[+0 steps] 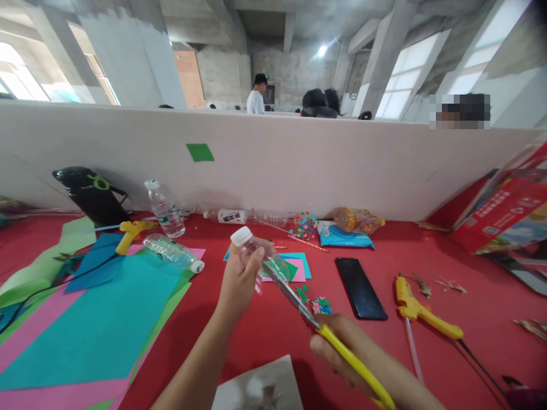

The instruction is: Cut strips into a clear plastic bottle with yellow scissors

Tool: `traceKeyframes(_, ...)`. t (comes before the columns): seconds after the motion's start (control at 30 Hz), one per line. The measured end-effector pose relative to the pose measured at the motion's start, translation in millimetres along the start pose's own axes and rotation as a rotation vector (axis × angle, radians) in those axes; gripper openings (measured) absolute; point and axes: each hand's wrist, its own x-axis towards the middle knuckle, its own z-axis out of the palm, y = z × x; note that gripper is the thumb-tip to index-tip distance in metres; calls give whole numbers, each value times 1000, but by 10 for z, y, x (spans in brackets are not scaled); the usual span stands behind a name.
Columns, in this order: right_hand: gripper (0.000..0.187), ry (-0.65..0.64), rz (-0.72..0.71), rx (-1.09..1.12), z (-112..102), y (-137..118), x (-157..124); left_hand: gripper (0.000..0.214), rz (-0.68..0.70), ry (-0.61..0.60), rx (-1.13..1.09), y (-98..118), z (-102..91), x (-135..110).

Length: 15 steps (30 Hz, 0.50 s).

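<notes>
In my left hand (240, 279) is the cut-off top of a clear plastic bottle (268, 253), its white cap tilted up and to the left. My fingers wrap around its side. My right hand (342, 347) grips a pair of scissors with yellow handles (352, 361). The metal blades reach up and left to the bottle's lower edge; whether they are biting into the plastic I cannot tell. Below and behind the bottle lie small pink, blue and green paper sheets (301, 266). Colourful star-shaped confetti (321, 306) is scattered just beyond the blades.
Large coloured sheets (98, 324) cover the left side, with a yellow glue gun (130, 234) and bottles behind. At right lie a black phone (360, 288) and another glue gun (427, 313). A white partition (273, 165) closes off the back; printed paper (260, 390) lies in front.
</notes>
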Motion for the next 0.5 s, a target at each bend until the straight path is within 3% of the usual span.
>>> traceKeyframes(0.3, 60, 22, 38, 36, 62, 51, 11, 10, 1, -10, 10, 26, 19, 0)
traceKeyframes(0.5, 58, -43, 38, 76, 30, 8, -14, 10, 28, -8, 71, 42, 5, 6)
